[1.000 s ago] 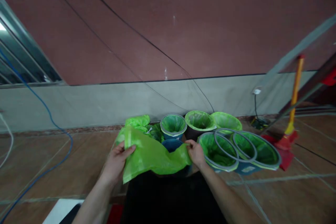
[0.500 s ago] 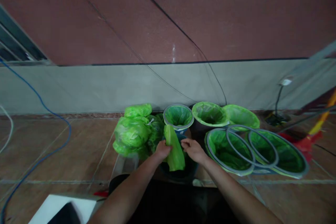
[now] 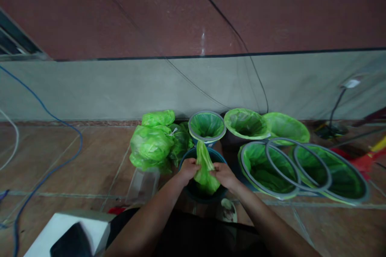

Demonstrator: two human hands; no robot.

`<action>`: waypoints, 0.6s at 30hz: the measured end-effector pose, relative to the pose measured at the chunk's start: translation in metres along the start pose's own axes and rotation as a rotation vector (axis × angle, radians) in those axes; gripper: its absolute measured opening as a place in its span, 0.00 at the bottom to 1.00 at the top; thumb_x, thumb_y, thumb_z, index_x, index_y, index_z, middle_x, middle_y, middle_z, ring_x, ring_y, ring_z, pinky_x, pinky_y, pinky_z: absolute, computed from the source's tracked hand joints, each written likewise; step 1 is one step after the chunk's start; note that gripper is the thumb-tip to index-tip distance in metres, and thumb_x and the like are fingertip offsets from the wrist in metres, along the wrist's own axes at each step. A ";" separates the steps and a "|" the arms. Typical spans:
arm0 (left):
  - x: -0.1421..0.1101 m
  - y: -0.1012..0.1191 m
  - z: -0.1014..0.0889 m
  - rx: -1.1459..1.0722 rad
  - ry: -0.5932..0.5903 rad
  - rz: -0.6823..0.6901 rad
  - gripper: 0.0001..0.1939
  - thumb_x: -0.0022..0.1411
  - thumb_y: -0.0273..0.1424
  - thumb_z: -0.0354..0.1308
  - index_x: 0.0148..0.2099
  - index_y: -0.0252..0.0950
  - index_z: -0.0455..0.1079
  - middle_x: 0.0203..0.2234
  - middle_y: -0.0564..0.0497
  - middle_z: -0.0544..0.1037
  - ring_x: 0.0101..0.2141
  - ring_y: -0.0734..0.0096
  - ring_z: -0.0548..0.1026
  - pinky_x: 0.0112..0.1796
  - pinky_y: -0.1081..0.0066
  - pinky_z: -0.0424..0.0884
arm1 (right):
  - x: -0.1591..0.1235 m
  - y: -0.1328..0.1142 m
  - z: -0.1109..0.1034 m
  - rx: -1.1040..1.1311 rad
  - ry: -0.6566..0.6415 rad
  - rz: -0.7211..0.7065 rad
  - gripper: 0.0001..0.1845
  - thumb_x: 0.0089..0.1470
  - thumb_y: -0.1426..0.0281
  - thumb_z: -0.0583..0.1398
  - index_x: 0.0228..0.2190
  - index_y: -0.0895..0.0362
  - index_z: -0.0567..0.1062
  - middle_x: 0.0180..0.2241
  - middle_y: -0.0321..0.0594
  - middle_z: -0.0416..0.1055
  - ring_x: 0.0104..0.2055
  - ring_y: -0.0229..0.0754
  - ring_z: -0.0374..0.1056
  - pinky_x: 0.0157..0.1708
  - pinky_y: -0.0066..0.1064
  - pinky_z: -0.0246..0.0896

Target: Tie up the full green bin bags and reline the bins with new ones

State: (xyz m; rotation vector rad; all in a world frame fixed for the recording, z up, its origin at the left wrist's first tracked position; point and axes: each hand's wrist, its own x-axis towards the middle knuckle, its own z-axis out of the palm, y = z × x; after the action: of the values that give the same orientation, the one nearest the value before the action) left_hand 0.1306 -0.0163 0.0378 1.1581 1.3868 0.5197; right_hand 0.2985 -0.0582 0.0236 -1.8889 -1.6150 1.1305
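Note:
Both my hands grip a bunched green plastic bag (image 3: 205,166) over a dark blue bin (image 3: 185,157) right in front of me. My left hand (image 3: 187,169) pinches the bag's left side, fingers closed. My right hand (image 3: 222,174) holds its right side, fingers closed too. The bag hangs down into the bin's mouth, its upper end sticking up between my hands.
Tied full green bags (image 3: 152,144) lie left of the bin. Behind and right stand several bins lined with green bags (image 3: 206,125), (image 3: 245,122), (image 3: 263,166), (image 3: 331,172), and a loose grey ring (image 3: 294,164). A blue cable (image 3: 48,168) crosses the tiled floor at left; a white box (image 3: 69,235) sits near left.
The bag, spread wide between my hands a second ago, is now gathered into a narrow bundle. My hands have come together and lowered it into the blue bin.

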 end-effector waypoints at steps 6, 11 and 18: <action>-0.005 0.009 -0.034 0.443 0.212 0.045 0.08 0.51 0.20 0.55 0.28 0.35 0.74 0.29 0.45 0.76 0.45 0.56 0.73 0.47 0.65 0.63 | -0.008 0.011 -0.032 -0.440 -0.035 0.091 0.04 0.41 0.77 0.61 0.20 0.58 0.76 0.29 0.51 0.77 0.39 0.52 0.73 0.36 0.35 0.63; -0.012 0.019 -0.040 0.993 0.276 0.091 0.15 0.56 0.20 0.49 0.39 0.37 0.76 0.38 0.44 0.77 0.45 0.60 0.74 0.50 0.60 0.62 | -0.015 0.005 -0.036 -0.538 -0.203 0.176 0.18 0.27 0.74 0.71 0.28 0.57 0.77 0.33 0.49 0.77 0.38 0.57 0.74 0.35 0.38 0.66; -0.019 0.029 -0.039 1.127 0.264 0.207 0.16 0.57 0.20 0.49 0.38 0.39 0.76 0.38 0.46 0.77 0.45 0.60 0.72 0.53 0.51 0.58 | 0.005 -0.003 -0.034 -0.296 0.073 0.086 0.41 0.47 0.58 0.63 0.58 0.62 0.59 0.51 0.55 0.70 0.52 0.52 0.68 0.49 0.38 0.62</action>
State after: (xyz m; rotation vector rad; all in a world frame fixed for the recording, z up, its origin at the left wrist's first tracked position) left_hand 0.1002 -0.0088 0.0795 2.2014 1.8571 -0.0337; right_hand 0.3236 -0.0464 0.0443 -2.1761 -1.7529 0.8813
